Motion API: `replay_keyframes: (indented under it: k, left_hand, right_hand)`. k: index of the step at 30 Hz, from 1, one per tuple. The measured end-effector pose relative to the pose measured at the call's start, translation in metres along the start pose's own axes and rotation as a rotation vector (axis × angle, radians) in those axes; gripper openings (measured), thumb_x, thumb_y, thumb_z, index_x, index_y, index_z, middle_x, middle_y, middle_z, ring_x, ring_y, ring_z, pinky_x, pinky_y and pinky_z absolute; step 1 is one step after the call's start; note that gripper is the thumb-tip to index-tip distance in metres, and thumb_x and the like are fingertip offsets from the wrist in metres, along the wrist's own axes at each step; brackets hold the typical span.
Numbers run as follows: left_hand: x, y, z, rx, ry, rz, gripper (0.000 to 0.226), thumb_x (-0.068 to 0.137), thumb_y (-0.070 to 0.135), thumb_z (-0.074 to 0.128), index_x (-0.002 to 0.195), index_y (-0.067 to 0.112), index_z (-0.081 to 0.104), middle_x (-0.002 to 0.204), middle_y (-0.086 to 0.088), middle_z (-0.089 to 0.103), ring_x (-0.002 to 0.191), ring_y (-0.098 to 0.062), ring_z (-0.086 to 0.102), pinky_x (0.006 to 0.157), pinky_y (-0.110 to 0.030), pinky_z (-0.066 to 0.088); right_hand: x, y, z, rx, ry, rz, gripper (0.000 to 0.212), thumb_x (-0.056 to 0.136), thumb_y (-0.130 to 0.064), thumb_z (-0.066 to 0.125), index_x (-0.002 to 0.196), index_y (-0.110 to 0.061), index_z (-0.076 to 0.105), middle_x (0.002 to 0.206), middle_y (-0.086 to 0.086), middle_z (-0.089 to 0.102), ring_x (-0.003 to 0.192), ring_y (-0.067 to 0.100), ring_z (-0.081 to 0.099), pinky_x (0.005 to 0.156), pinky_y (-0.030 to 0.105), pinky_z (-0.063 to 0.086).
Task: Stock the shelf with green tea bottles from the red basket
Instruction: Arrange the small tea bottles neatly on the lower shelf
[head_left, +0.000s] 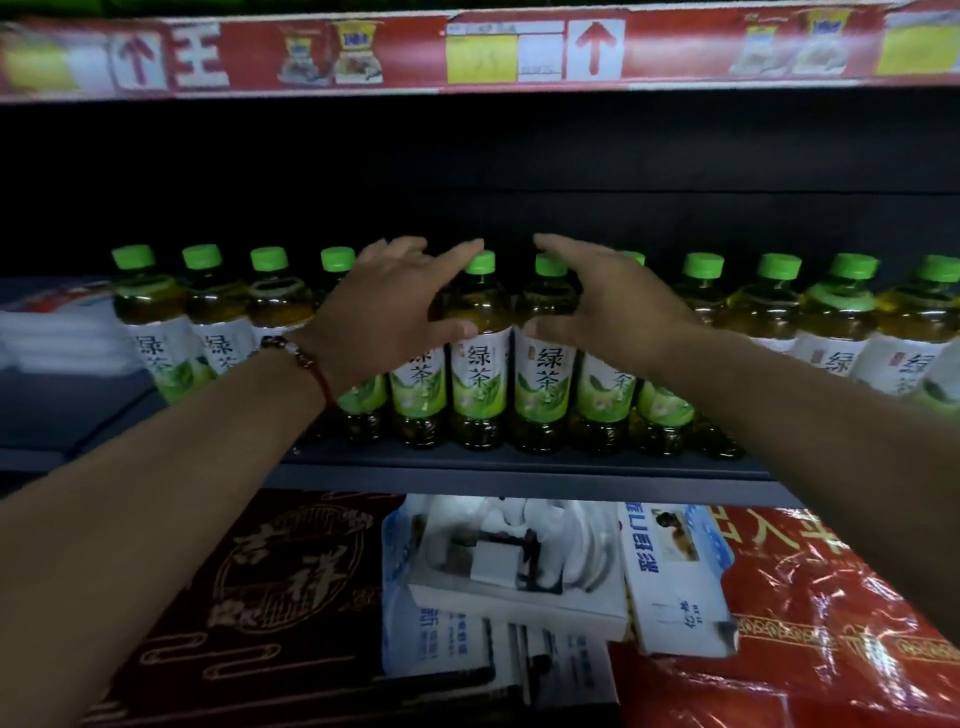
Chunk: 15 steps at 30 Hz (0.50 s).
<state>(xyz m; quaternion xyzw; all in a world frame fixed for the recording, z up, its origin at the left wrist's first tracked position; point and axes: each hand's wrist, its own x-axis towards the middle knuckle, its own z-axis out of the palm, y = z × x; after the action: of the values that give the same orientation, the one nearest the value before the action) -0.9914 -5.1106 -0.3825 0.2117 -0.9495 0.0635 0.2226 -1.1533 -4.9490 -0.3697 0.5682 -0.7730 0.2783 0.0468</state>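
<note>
A long row of green tea bottles (479, 358) with green caps and white-green labels stands on the dark shelf (519, 470). My left hand (387, 306) hovers open in front of the bottles left of centre, fingers spread, thumb near a label. My right hand (608, 301) is open too, cupped beside the neighbouring bottle (543, 364). Both hands flank the two middle bottles, close to them; neither grips one. The red basket is out of view.
A red price strip (478, 52) edges the shelf above. Below the bottle shelf lie a dark red box (270, 587), white packaged goods (519, 566) and a shiny red package (810, 623). Folded pale items (52, 332) sit at the far left.
</note>
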Motion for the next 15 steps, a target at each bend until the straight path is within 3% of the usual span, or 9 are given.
replay_keyframes:
  k: [2,5,8,10,13,15]
  left_hand:
    - [-0.001,-0.002,0.004,-0.028,0.020,0.023,0.085,0.089,0.054,0.062,0.158,0.031,0.018,0.143,-0.007,0.054,0.145,-0.027,0.028,0.111,-0.044,0.028]
    - [-0.007,-0.011,0.004,-0.032,0.066,0.057,0.084,0.089,0.054,0.062,0.158,0.028,0.021,0.152,-0.009,0.041,0.144,-0.027,0.028,0.111,-0.045,0.032]
    - [-0.020,-0.032,0.003,-0.015,0.080,0.036,0.083,0.092,0.052,0.059,0.158,0.024,0.018,0.160,-0.009,0.030,0.148,-0.027,0.023,0.117,-0.044,0.024]
    - [-0.025,-0.044,0.004,0.058,0.114,0.053,0.082,0.092,0.052,0.060,0.158,0.021,0.022,0.158,-0.008,0.035,0.148,-0.028,0.024,0.120,-0.048,0.013]
    - [-0.020,-0.048,0.003,0.143,0.135,0.082,0.083,0.087,0.056,0.063,0.155,0.022,0.029,0.154,-0.004,0.043,0.149,-0.027,0.025,0.119,-0.056,-0.003]
    - [-0.017,-0.049,0.000,0.103,0.100,0.071,0.084,0.087,0.057,0.064,0.156,0.026,0.027,0.157,-0.001,0.039,0.150,-0.024,0.022,0.121,-0.054,-0.002]
  right_hand:
    - [0.004,-0.005,0.009,-0.050,0.038,0.012,0.079,0.085,-0.028,0.075,0.152,-0.027,0.033,0.151,0.004,0.040,0.131,0.023,0.047,0.103,0.034,0.044]
    - [0.006,-0.010,0.016,-0.137,0.077,0.039,0.076,0.086,-0.029,0.075,0.150,-0.026,0.035,0.148,0.005,0.041,0.123,0.027,0.053,0.096,0.045,0.051]
    - [0.005,-0.013,0.017,-0.205,0.106,0.057,0.075,0.087,-0.032,0.072,0.151,-0.026,0.033,0.152,0.004,0.035,0.122,0.030,0.054,0.093,0.046,0.053]
    - [0.008,-0.023,0.019,-0.212,0.131,0.011,0.072,0.089,-0.037,0.069,0.151,-0.027,0.033,0.155,0.001,0.032,0.124,0.029,0.053,0.095,0.044,0.051]
    - [0.020,-0.040,0.026,-0.129,0.050,-0.018,0.079,0.088,-0.039,0.069,0.154,-0.028,0.027,0.153,0.003,0.040,0.128,0.026,0.050,0.100,0.039,0.047]
    - [0.026,-0.045,0.033,-0.107,0.002,-0.002,0.080,0.087,-0.035,0.071,0.154,-0.027,0.028,0.143,0.007,0.052,0.114,0.026,0.059,0.090,0.039,0.053]
